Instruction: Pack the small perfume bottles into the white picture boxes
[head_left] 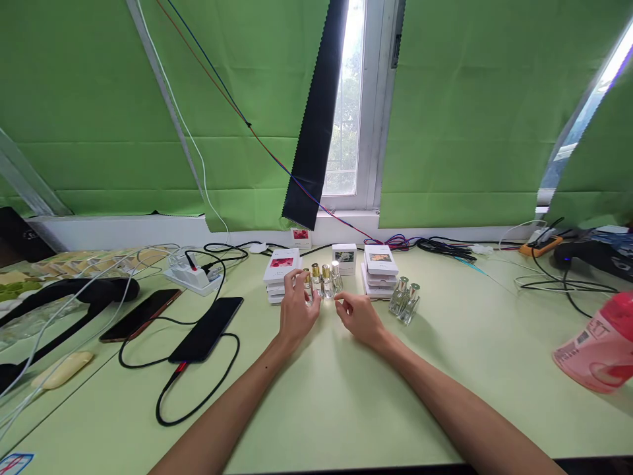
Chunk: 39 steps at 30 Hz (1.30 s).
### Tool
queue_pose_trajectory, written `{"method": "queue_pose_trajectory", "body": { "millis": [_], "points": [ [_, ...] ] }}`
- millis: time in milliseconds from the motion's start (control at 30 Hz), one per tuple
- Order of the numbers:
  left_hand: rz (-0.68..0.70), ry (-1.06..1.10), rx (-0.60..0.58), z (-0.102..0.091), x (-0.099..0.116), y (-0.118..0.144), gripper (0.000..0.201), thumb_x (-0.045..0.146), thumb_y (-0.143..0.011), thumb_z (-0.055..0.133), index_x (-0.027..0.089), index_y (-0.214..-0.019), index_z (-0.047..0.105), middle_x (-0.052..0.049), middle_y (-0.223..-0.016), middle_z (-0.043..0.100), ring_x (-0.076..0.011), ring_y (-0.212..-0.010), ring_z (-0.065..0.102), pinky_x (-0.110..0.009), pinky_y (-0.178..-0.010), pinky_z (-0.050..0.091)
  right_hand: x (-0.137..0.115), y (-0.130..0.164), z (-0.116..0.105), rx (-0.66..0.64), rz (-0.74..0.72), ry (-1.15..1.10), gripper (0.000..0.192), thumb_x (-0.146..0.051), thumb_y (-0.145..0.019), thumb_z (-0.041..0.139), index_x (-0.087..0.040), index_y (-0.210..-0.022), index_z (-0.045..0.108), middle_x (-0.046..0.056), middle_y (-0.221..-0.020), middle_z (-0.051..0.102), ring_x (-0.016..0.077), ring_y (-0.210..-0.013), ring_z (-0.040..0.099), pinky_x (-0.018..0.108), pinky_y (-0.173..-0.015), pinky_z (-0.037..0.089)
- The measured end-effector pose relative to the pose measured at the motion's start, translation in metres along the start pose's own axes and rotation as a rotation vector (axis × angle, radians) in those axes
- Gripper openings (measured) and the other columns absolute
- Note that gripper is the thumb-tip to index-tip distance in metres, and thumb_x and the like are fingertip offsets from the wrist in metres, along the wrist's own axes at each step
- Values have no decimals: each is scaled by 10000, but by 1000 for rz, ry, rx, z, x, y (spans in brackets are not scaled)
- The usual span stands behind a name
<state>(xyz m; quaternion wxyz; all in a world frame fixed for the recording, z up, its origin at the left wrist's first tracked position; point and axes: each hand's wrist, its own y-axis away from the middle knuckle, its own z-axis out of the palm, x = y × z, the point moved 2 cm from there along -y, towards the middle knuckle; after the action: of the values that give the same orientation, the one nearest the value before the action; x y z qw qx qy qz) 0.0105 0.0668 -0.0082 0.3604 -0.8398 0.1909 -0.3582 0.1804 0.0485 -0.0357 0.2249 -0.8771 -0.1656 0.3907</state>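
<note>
A row of small glass bottles (pixel 324 280) with gold and silver caps stands upright on the pale green table (pixel 346 396). My left hand (pixel 297 310) reaches its fingers to the left end of the row and touches a bottle there. My right hand (pixel 360 318) rests on the table just in front of the row's right end, fingers curled, holding nothing that I can see. Two more bottles (pixel 404 300) with silver caps lean to the right of my right hand.
Stacks of small white boxes (pixel 281 272) (pixel 380 267) flank the bottles, with a single box (pixel 344 257) behind. Two phones (pixel 206 330) (pixel 141 315) on cables and a power strip (pixel 192 276) lie left. A pink bottle (pixel 596 349) lies at the right edge. Cables run along the windowsill.
</note>
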Motion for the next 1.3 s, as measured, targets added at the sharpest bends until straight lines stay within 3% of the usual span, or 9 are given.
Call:
{"method": "queue_pose_trajectory", "body": {
  "millis": [100, 300, 533, 767, 1067, 1300],
  "points": [
    [-5, -33, -27, 0, -2, -2, 436, 140, -885, 566, 227, -1306, 491, -133, -1395, 517, -100, -614, 586, -318, -654, 555, 1, 1, 2, 2, -16, -12, 181, -185, -914, 549, -184, -955, 725, -28, -601, 639, 132, -548, 573, 225, -623, 424],
    [-18, -30, -105, 3, -10, -3, 589, 176, -905, 552, 254, -1466, 392, -122, -1522, 474, -233, -1038, 661, -348, -815, 563, 3, 1, 4, -13, -15, -32, 194, -204, -906, 536, -180, -943, 724, -18, -588, 626, 135, -533, 541, 235, -608, 416],
    [-42, 3, -173, 4, -17, -4, 621, 183, -898, 548, 240, -1486, 358, -121, -1458, 525, -233, -1064, 647, -362, -884, 543, 1, 3, 5, -23, -11, -48, 199, -205, -910, 522, -185, -934, 719, -18, -584, 614, 136, -531, 527, 239, -604, 407],
    [-37, -43, -175, 5, -19, -6, 589, 168, -895, 538, 213, -1464, 393, -143, -1480, 498, -301, -1271, 577, -412, -951, 536, -1, 4, 6, -27, -29, -52, 181, -186, -909, 538, -187, -923, 719, -26, -576, 604, 133, -525, 527, 232, -599, 403],
    [-38, -85, -208, 6, -22, -7, 608, 188, -894, 544, 209, -1480, 387, -147, -1387, 540, -298, -1138, 649, -412, -874, 567, -2, 4, 8, -36, -20, -51, 193, -198, -905, 533, -186, -929, 724, -18, -584, 620, 135, -529, 532, 238, -607, 411],
    [-45, -82, -236, 7, -24, -6, 624, 179, -890, 541, 196, -1491, 373, -162, -1435, 543, -327, -1281, 581, -457, -988, 529, -1, 4, 9, -32, -24, -61, 193, -205, -904, 532, -188, -922, 723, -15, -586, 621, 135, -523, 522, 242, -605, 410]
  ]
}}
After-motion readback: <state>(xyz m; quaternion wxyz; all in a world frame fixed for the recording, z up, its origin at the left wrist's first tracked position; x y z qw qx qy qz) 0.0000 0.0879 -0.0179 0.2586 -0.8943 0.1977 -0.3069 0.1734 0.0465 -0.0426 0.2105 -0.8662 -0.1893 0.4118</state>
